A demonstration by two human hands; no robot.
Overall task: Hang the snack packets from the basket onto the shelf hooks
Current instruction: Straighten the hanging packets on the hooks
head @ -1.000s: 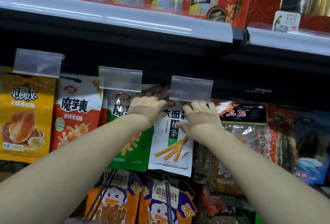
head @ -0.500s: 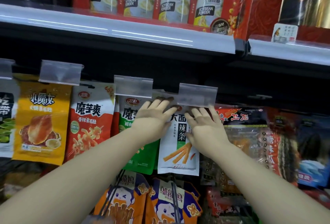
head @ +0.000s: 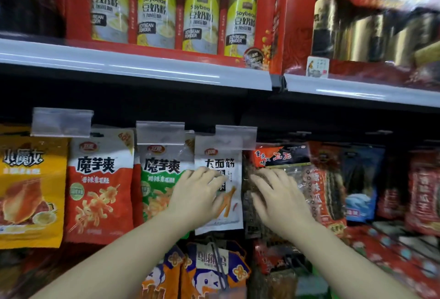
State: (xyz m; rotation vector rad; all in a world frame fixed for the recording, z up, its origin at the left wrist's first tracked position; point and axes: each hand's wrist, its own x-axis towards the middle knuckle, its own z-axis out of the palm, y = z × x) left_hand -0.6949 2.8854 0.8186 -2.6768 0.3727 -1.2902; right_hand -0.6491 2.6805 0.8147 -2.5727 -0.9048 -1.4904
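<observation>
Along the top of your frame runs a red gift box (head: pixel 166 12) showing four yellow soybean-powder cans through its window, and beside it at the upper right sits a second red box (head: pixel 371 20) of dark and gold cans, badly blurred. Both stand on a grey shelf edge (head: pixel 133 70) that slopes down to the right. A small white label card (head: pixel 317 67) leans at the second box's lower left corner.
</observation>
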